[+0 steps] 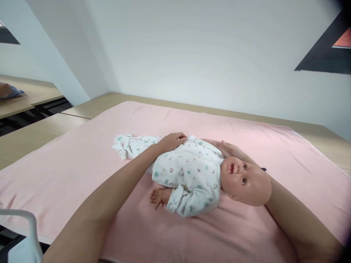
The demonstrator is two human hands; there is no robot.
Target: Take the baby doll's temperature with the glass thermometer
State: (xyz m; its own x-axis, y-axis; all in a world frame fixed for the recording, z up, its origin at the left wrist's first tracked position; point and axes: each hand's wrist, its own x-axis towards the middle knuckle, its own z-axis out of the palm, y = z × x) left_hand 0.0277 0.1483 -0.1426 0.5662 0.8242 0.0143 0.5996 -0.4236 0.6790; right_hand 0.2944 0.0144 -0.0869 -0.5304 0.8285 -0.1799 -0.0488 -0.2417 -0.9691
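Note:
A baby doll [244, 179] lies on its back with its head toward the right. It wears a white printed top [189, 168], and matching printed trousers [131, 144] cover its legs. My left hand [171, 142] rests across the doll's far side at the waist. Its fingers are curled beside the far sleeve's cuff, and whatever lies inside them is hidden. Behind the doll's far shoulder, my right hand [226, 148] reaches with fingers stretched along the far sleeve, partly covered by the doll. The doll's near hand [160, 196] sticks out of its sleeve.
A pink sheet [68, 160] covers most of the wooden table [74, 118], which stands against a white wall [192, 54]. A white curved frame [30, 223] is at the lower left. Another table [35, 91] with a blue-and-brown item stands at the far left.

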